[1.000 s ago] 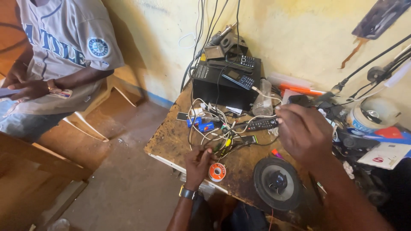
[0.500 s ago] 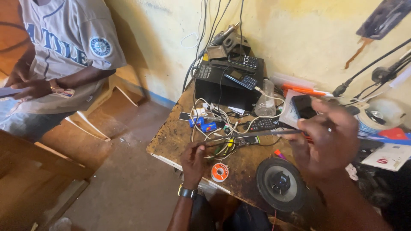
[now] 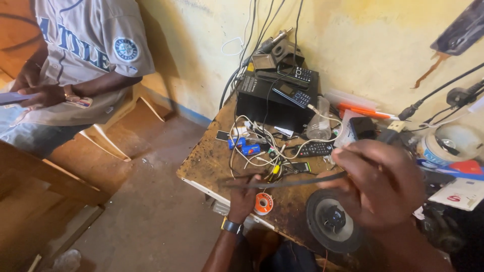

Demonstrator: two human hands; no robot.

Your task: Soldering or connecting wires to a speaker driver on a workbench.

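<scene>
Worn wooden surface cluttered with wires. Round speaker at 5 o'clock. Right hand, grip pinched on a thin dark strip, long axis 9-to-3, far end at left hand, grip unclear. Solder spool beside it.

A long, thin, dark strip, flat like a cable or strap, stretches almost level across the worn wooden bench, sloping only slightly upward toward the right. Its left end is pinched by the left hand, which rests low at the bench's front edge just beside a small orange-and-white spool. Its right end disappears into the closed fingers of the right hand, raised nearer the camera and blurred. The strip hangs taut above the bench, passing over the tangle of wires and above the round black speaker.
</scene>
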